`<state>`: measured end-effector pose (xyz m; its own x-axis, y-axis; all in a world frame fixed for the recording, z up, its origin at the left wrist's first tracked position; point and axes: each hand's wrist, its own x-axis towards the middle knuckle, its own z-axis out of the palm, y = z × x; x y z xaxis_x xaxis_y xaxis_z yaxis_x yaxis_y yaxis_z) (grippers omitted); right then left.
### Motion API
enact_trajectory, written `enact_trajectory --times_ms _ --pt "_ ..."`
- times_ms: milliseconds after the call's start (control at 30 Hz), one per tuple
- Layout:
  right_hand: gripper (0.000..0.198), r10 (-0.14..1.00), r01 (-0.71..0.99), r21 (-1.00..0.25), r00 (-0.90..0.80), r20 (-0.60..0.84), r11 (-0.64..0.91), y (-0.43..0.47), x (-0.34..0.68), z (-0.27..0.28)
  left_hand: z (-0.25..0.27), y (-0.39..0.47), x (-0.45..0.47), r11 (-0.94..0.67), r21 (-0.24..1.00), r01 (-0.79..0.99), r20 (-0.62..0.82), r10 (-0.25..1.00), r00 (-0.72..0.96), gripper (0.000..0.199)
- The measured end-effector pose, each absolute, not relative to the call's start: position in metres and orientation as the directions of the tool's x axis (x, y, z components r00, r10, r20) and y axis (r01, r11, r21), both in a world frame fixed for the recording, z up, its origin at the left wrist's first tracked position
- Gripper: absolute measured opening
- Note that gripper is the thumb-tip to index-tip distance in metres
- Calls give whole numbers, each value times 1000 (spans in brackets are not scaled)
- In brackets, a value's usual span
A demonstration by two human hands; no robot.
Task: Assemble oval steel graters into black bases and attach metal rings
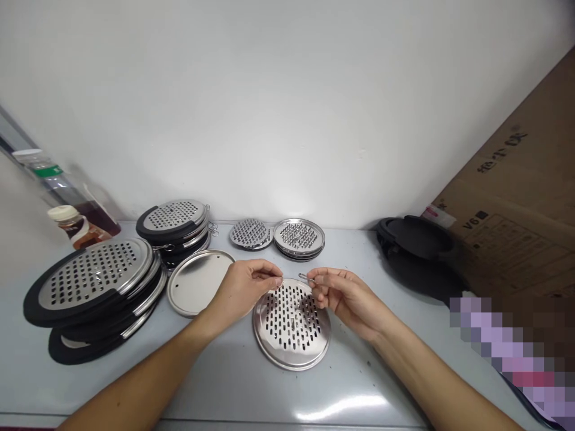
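Observation:
A round metal grater plate (291, 350) with rows of slots lies on the grey table in front of me. Above its far right edge, my right hand (344, 293) pinches a small bent wire loop (304, 276), its rounded end pointing left. My left hand (252, 281) is over the plate's far left edge, thumb and fingers pressed together; whatever is between them is too small or hidden to make out. Beside my left wrist rests a smooth metal disc (197, 281) with small holes near its rim, partly covered by my hand.
Black-rimmed graters are stacked at the left (96, 275) and behind (173, 218). Smaller grater discs (250, 232) and a stack of rimmed ones (299, 236) stand by the wall. Bottles (83, 197) stand far left. Black rings (415, 239) and a cardboard box (512, 197) are right.

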<state>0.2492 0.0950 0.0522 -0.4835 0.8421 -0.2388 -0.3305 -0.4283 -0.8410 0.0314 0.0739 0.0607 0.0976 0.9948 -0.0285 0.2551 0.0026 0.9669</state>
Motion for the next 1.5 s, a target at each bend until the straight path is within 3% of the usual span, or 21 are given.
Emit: enact_trajectory --times_ms 233,500,633,733,833,1000,1100,1267,1367,1500 --pt "21 876 -127 -944 -427 -224 -304 89 242 44 63 67 36 -94 966 242 64 990 130 11" --pt "29 853 -125 -941 -473 -221 -313 87 238 41 63 63 43 -224 924 310 189 972 139 14" --pt "21 941 13 -1000 -339 -19 -15 78 235 39 61 62 43 -155 961 228 123 981 148 12" --pt "13 936 133 -962 -295 190 237 69 233 35 60 63 42 -98 984 146 75 985 156 12" --pt "10 921 166 -929 -272 278 330 64 231 34 61 64 42 -61 994 91 47 987 156 11" --pt "9 946 34 -970 -233 226 240 64 230 36 67 64 42 -8 998 69 -4 985 175 13" --pt "9 933 14 -958 -231 274 285 65 232 36 68 63 43 61 997 36 -67 982 177 14" --pt "8 915 -14 -930 -174 365 368 64 230 36 67 60 47 146 961 -236 -104 978 184 4" --pt "8 959 -69 -975 -179 220 210 64 227 39 67 57 51 173 939 -297 -120 975 188 3" --pt "16 950 -156 -987 -311 26 -25 65 222 41 62 57 55 176 942 -287 -132 977 166 9"
